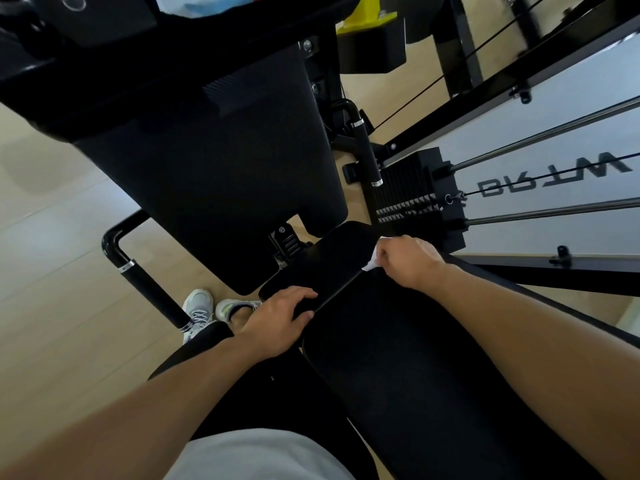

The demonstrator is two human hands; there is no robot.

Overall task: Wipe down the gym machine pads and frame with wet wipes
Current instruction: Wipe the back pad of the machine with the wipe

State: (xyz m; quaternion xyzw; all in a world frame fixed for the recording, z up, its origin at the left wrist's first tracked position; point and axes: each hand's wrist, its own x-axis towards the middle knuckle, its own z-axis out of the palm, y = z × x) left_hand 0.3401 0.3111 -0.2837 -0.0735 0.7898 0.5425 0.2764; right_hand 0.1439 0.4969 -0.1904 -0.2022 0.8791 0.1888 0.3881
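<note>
I look down on a black gym machine. A small black seat pad (332, 258) sits below a large black back pad (214, 168). A long black pad (415, 358) runs toward me at lower right. My left hand (277, 320) grips the near edge of the small pad, thumb under and fingers on top. My right hand (408, 261) holds a crumpled white wet wipe (372, 261) against the gap between the small pad and the long pad, at the small pad's right side.
A black handle bar with chrome rings (149, 282) stands left of the pads. The weight stack (412, 195) with guide rods (554, 211) and cable is at right. My shoes (207, 306) stand on the pale wooden floor (52, 289). A yellow part (367, 15) shows at top.
</note>
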